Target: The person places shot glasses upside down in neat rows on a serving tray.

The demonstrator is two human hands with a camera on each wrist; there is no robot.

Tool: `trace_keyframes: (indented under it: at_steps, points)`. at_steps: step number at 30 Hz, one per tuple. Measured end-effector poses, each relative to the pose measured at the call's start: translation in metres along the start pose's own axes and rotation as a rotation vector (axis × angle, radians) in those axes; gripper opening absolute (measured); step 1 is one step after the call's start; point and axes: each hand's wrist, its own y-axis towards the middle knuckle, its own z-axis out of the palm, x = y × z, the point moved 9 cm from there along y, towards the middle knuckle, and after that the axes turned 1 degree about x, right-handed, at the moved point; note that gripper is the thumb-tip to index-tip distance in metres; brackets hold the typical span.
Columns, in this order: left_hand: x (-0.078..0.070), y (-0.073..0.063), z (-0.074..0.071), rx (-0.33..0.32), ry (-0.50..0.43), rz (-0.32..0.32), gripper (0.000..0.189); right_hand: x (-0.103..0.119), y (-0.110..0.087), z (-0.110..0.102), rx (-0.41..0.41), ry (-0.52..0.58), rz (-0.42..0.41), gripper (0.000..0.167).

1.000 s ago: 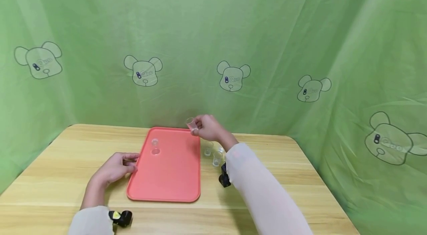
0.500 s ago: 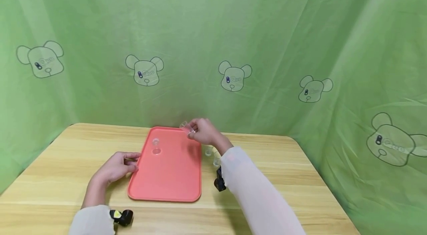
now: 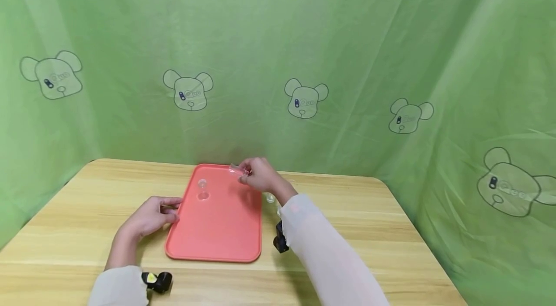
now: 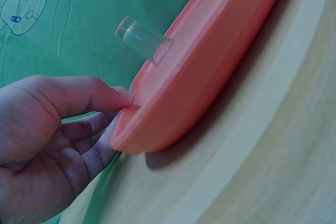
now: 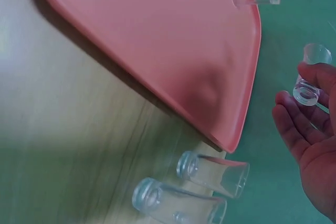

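My right hand (image 3: 260,175) pinches a small clear shot glass (image 3: 237,170) above the back right part of the pink tray (image 3: 213,233). This glass lies nearly sideways in the head view, its mouth to the left and its thick base by the fingers. In the right wrist view the thumb crosses the side of the held glass (image 5: 316,53). Another shot glass (image 4: 142,40) stands mouth down on the tray's back left. My left hand (image 3: 149,216) grips the tray's left rim, thumb on top and fingers below in the left wrist view.
Shot glasses (image 5: 212,174) stand mouth up on the wooden table (image 3: 347,229) right of the tray, partly hidden by my right arm in the head view. A green curtain (image 3: 243,31) with bear prints rises behind the table and along the sides.
My right hand has moved left and slightly down over the tray, tipping the shot glass from leaning mouth up to nearly sideways. My left hand stays on the tray's rim.
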Motion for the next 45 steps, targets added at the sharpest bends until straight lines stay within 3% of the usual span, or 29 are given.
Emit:
trace_keyframes:
  at_steps: [6, 19, 26, 32, 39, 45]
  points:
    - [0.002, -0.001, -0.002, -0.006, 0.001, -0.027, 0.05, 0.004, 0.003, 0.007, -0.037, 0.011, -0.016, 0.021]
    - [-0.001, -0.002, -0.003, -0.004, 0.013, -0.004, 0.049, 0.008, 0.004, 0.024, -0.089, 0.078, -0.027, 0.016]
    - [0.001, -0.001, -0.002, -0.003, 0.007, -0.006, 0.05, 0.008, 0.003, 0.03, -0.135, 0.016, -0.018, 0.018]
    - [0.0, -0.001, -0.002, 0.0, 0.002, -0.002, 0.05, 0.011, 0.002, 0.037, -0.157, 0.05, -0.05, 0.003]
    - [-0.001, 0.0, 0.001, 0.003, -0.005, 0.005, 0.051, 0.009, 0.0, 0.047, -0.181, 0.091, -0.026, 0.018]
    - [-0.001, 0.0, 0.002, -0.001, -0.003, 0.013, 0.051, 0.007, -0.001, 0.056, -0.187, 0.106, 0.005, 0.02]
